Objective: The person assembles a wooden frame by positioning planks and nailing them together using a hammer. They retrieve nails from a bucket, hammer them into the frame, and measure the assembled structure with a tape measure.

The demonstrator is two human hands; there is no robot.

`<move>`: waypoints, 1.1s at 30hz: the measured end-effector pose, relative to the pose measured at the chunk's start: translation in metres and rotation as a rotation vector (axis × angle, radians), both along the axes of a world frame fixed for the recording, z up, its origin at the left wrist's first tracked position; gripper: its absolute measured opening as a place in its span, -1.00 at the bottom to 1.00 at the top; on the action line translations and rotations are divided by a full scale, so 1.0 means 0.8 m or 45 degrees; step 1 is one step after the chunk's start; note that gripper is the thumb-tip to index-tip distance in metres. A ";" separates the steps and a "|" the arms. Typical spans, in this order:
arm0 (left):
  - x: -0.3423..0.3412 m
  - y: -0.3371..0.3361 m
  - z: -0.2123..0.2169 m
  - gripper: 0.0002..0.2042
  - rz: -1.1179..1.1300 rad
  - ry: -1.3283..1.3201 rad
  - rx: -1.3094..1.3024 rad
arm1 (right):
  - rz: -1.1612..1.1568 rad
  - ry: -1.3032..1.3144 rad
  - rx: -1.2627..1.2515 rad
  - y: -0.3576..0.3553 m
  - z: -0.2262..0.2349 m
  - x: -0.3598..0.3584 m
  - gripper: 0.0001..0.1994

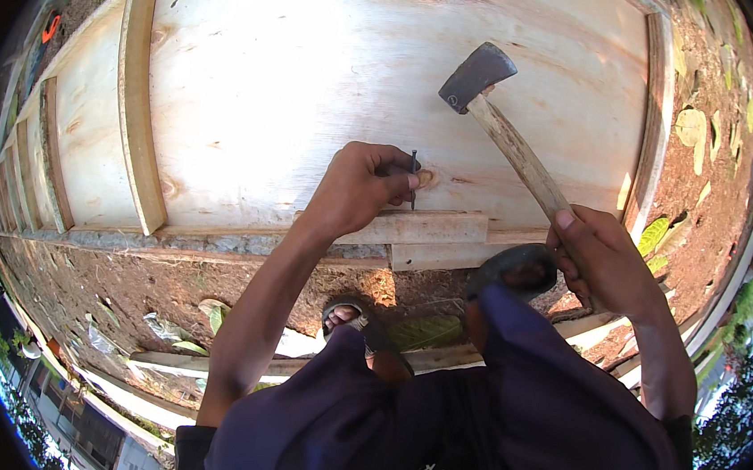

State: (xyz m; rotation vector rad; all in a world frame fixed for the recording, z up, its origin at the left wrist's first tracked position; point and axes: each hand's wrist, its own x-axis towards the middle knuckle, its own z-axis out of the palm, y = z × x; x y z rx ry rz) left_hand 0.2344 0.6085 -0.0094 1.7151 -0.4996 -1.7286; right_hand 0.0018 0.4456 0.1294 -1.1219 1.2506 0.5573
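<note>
Left hand (355,188) pinches thin dark steel nail (413,177) upright against pale plywood panel (319,69), steadying it; right hand (603,259) fist-closed round wooden-handled steel hammer (495,111), head raised clear.

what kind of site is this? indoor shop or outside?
Outside, likely a building site or yard: a plywood panel with timber battens stands on bare red soil strewn with leaves. The left hand steadies a nail; the right hand holds a hammer.
</note>
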 end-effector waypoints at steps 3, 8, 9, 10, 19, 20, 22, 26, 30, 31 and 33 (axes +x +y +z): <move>-0.004 0.000 0.002 -0.80 -0.031 -0.004 -0.036 | 0.104 0.006 -0.017 0.000 -0.001 0.003 -0.58; -0.008 -0.001 -0.001 -0.79 -0.063 0.009 -0.045 | 0.433 0.013 -0.074 -0.014 -0.001 0.012 -0.58; -0.009 -0.002 -0.002 -0.80 -0.080 0.009 -0.044 | 0.497 0.045 -0.065 -0.017 0.001 0.015 -0.57; -0.010 -0.001 -0.004 -0.79 -0.084 -0.006 -0.048 | 0.560 0.078 -0.056 -0.020 0.002 0.017 -0.57; -0.010 0.003 0.001 -0.79 -0.065 -0.043 -0.024 | 0.158 0.136 -0.202 -0.045 0.018 0.052 -0.58; -0.011 0.002 0.000 -0.78 -0.060 -0.049 -0.042 | 0.202 0.160 -0.185 -0.040 0.021 0.053 -0.58; -0.016 0.002 -0.005 -0.77 -0.063 -0.051 -0.073 | 0.303 0.201 -0.121 -0.041 0.027 0.051 -0.59; -0.011 0.007 -0.002 -0.77 -0.096 -0.076 -0.050 | 0.361 0.217 -0.063 -0.061 0.031 0.054 -0.58; -0.009 0.002 0.001 -0.76 -0.165 -0.107 -0.043 | -0.030 -0.023 -0.389 -0.089 0.020 0.061 -0.57; -0.010 0.004 0.001 -0.76 -0.162 -0.100 -0.038 | 0.062 0.060 -0.304 -0.079 0.021 0.061 -0.57; -0.010 0.002 0.000 -0.76 -0.156 -0.091 -0.033 | 0.241 0.222 -0.139 -0.052 0.031 0.058 -0.55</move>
